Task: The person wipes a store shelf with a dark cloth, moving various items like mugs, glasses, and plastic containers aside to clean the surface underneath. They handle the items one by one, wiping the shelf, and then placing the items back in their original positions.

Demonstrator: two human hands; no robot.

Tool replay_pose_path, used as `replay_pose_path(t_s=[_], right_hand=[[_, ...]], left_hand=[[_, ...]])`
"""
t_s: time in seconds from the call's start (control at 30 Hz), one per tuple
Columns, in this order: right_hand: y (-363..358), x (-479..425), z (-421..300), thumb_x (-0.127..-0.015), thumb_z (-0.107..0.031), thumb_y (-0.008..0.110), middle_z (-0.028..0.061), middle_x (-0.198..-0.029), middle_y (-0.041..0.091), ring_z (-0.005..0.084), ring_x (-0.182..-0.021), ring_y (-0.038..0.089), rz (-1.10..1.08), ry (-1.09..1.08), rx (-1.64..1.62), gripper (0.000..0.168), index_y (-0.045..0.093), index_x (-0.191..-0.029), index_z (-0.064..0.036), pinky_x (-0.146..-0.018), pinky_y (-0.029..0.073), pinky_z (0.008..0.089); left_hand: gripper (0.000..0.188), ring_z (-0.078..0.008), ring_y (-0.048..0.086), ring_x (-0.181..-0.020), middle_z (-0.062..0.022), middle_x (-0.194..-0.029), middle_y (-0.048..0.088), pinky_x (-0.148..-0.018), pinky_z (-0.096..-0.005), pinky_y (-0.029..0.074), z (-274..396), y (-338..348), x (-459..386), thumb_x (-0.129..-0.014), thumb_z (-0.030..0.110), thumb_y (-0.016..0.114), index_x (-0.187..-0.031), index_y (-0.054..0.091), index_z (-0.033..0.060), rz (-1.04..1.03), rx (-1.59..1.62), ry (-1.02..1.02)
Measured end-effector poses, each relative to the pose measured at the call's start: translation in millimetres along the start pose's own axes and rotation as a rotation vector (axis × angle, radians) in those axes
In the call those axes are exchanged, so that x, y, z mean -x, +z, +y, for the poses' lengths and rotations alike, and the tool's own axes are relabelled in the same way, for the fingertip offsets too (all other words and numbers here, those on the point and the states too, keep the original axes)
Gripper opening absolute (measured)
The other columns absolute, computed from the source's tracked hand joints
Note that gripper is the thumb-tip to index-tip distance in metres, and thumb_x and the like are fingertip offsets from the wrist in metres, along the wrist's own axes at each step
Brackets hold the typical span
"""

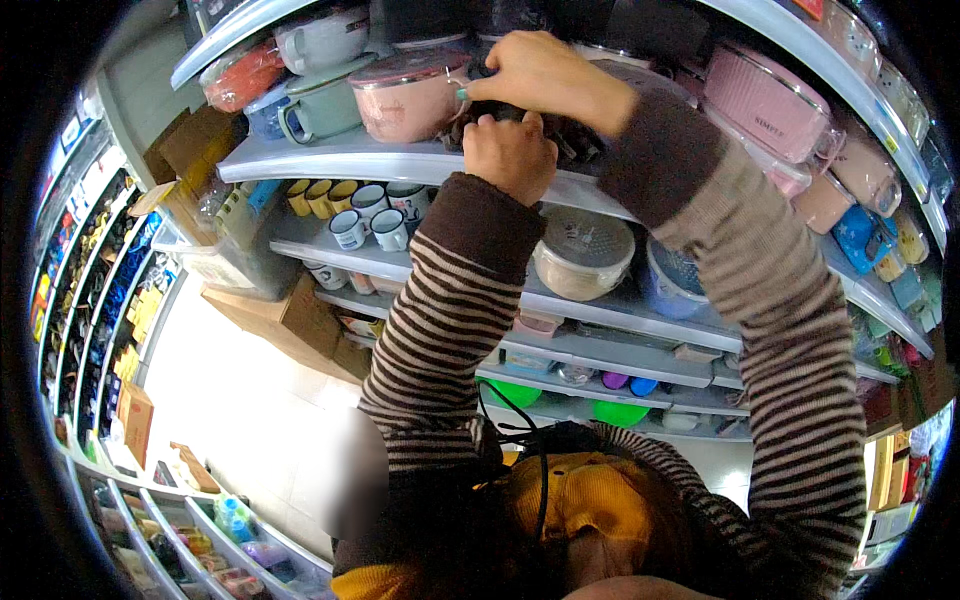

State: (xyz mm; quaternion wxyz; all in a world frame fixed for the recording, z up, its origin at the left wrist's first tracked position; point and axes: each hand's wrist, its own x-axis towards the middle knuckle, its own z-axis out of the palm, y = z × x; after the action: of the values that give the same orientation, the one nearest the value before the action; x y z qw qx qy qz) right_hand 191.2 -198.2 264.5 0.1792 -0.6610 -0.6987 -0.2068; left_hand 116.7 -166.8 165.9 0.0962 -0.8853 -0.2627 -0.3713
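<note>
My left hand is curled into a fist at the front of the upper shelf, against a dark brown item. Above it my right hand reaches over the same shelf. Its thumb and fingers close around a dark part of that item. What the item is cannot be made out, since both hands cover much of it. Beside my right thumb stands a pink lidded pot with a side handle. Further left is a grey-green pot with a loop handle.
Below are enamel mugs, a cream lidded bowl and a blue lidded bowl. A ribbed pink container sits upper right. A clear plastic bin rests on a cardboard box at the left. The shelf edge runs beneath my hands.
</note>
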Motion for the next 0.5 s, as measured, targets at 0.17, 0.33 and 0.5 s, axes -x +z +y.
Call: replay_pose_path(t_s=[0.17,0.33,0.5], right_hand=[[43,-55,20,-0.07,-0.039,0.065,0.0189,-0.064,0.063,0.0278,-0.056,0.062,-0.037,0.023,-0.08,0.046,0.066,-0.073,0.006,-0.059,0.05,0.0349],[56,-55,31,-0.075,-0.03,0.059,0.0143,-0.065,0.065,0.0256,-0.061,0.065,-0.015,0.101,-0.415,0.036,0.066,-0.065,0.003,-0.067,0.052,0.032],[21,-39,31,-0.088,-0.018,0.052,0.0183,-0.076,0.066,0.0232,-0.065,0.067,-0.021,0.171,-0.777,0.032,0.06,-0.081,0.012,-0.059,0.054,0.0263]], left_hand=[[0.019,-0.0297,0.061,-0.071,-0.0137,-0.074,0.065,-0.067,-0.0412,0.045,-2,-1,-6,-0.079,0.023,0.05,-0.083,0.061,0.008,-0.096,0.014,0.004],[0.018,-0.0301,0.061,-0.069,-0.0147,-0.069,0.064,-0.063,-0.0413,0.043,0,3,-1,-0.078,0.022,0.049,-0.079,0.06,0.0076,0.015,0.046,-0.039],[0.014,-0.03,0.06,-0.065,-0.0142,-0.064,0.062,-0.06,-0.0415,0.044,4,8,1,-0.074,0.02,0.051,-0.072,0.058,0.0082,0.108,-0.046,-0.007]])
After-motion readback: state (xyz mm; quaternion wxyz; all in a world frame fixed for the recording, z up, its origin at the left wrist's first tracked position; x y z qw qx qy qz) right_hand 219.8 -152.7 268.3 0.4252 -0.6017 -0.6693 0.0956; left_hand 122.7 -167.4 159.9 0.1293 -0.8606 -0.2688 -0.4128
